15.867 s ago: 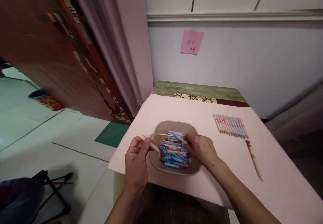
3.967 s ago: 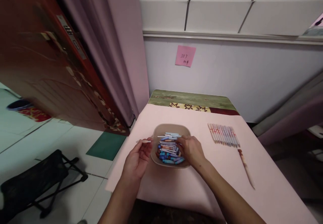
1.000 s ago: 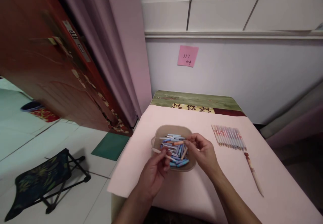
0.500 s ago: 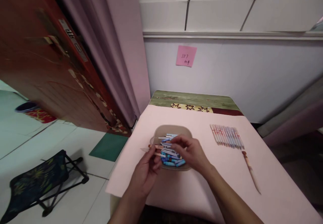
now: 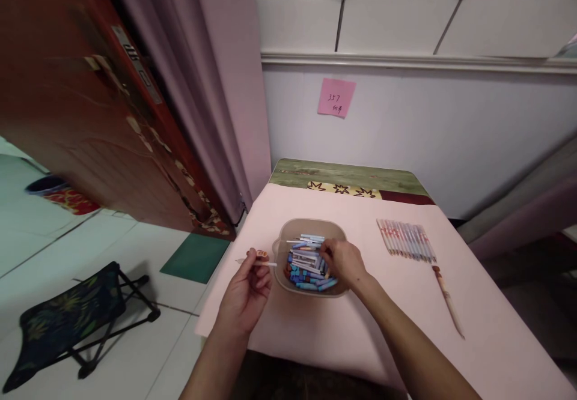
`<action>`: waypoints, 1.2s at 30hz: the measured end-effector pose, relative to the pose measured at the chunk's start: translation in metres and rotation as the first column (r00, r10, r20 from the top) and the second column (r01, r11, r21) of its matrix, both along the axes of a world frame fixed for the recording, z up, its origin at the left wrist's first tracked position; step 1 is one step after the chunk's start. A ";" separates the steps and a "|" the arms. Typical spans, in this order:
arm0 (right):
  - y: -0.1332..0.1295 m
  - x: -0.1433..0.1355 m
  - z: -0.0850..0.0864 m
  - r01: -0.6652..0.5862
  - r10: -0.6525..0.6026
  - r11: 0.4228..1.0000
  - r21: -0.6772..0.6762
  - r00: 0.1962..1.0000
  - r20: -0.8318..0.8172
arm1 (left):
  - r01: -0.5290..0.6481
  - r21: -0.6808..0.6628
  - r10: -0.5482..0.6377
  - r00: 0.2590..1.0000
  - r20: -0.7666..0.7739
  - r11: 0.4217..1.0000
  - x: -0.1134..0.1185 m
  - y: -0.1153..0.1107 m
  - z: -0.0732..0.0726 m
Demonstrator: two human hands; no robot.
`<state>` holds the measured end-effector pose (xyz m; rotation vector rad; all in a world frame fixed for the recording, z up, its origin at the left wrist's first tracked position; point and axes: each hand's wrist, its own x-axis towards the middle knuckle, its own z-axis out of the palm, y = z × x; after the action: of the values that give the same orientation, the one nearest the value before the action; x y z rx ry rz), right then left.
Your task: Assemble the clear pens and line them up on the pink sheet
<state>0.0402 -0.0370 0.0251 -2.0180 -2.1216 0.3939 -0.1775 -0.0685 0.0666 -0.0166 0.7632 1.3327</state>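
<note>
A translucent tub (image 5: 285, 284) on the pink-covered table holds blue, white and dark pen parts (image 5: 311, 262). My left hand (image 5: 247, 286) is left of the tub, its fingers pinching a thin white pen piece (image 5: 265, 263) and a small orange-and-white piece (image 5: 256, 254). My right hand (image 5: 345, 262) reaches over the tub's right side, fingertips closed among the parts; what they grip is hidden. Toward the right lies a row of slim pens (image 5: 406, 241), side by side. Below the row is a single longer brown-and-cream pen (image 5: 448, 301).
The table (image 5: 360, 340) has a green wooden far edge (image 5: 342, 172) against the wall. A pink note (image 5: 336, 97) hangs above it. On the left are a folding stool (image 5: 67, 319), a green mat (image 5: 196, 257), a wooden door (image 5: 67, 118) and a purple curtain (image 5: 202, 87).
My left hand has moved left, away from the tub, with its pieces. My right hand has shifted slightly right, still at the tub. The view has shifted a little.
</note>
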 end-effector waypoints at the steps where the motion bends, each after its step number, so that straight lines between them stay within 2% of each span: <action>1: 0.001 -0.004 0.000 -0.031 0.032 0.999 -0.022 0.999 0.019 | 0.000 0.002 0.000 1.000 0.009 1.000 -0.001 0.000 0.000; 5: 0.006 -0.025 0.000 -0.141 0.145 0.986 -0.084 0.989 0.036 | 0.016 0.018 -0.017 1.000 0.027 1.000 -0.002 -0.003 0.000; 13: 0.010 -0.064 -0.001 -0.313 0.309 0.938 -0.149 0.950 -0.048 | 0.015 0.005 -0.015 1.000 -0.014 1.000 -0.003 -0.007 0.002; 16: 0.013 -0.060 0.001 -0.259 0.260 0.954 -0.151 0.965 -0.011 | 0.011 0.012 -0.010 1.000 -0.022 1.000 -0.006 -0.008 0.002; 20: 0.014 -0.041 0.008 -0.143 0.150 0.980 -0.137 0.988 0.041 | -0.010 0.006 0.010 1.000 -0.006 1.000 -0.010 -0.008 0.000; 23: 0.007 -0.037 0.008 -0.188 0.186 0.969 -0.158 0.982 -0.032 | 0.014 -0.010 -0.013 1.000 0.017 1.000 -0.007 -0.006 -0.004; 26: -0.002 -0.049 0.001 -0.259 0.246 0.954 -0.150 0.964 -0.097 | 0.059 -0.024 -0.058 0.998 0.040 0.998 0.000 -0.005 -0.005; 30: -0.007 -0.060 -0.006 -0.259 0.253 0.956 -0.140 0.966 -0.054 | 0.081 -0.015 -0.080 0.996 0.047 0.997 0.000 -0.006 -0.005; 36: 0.001 -0.034 -0.001 -0.199 0.203 0.961 -0.193 0.979 0.003 | 0.028 -0.016 -0.028 0.999 0.026 0.999 -0.009 -0.006 -0.008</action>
<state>0.0062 -0.0357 0.0245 -1.9136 -2.3956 0.6331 -0.1863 -0.0747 0.0584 -0.0357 0.7495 1.2975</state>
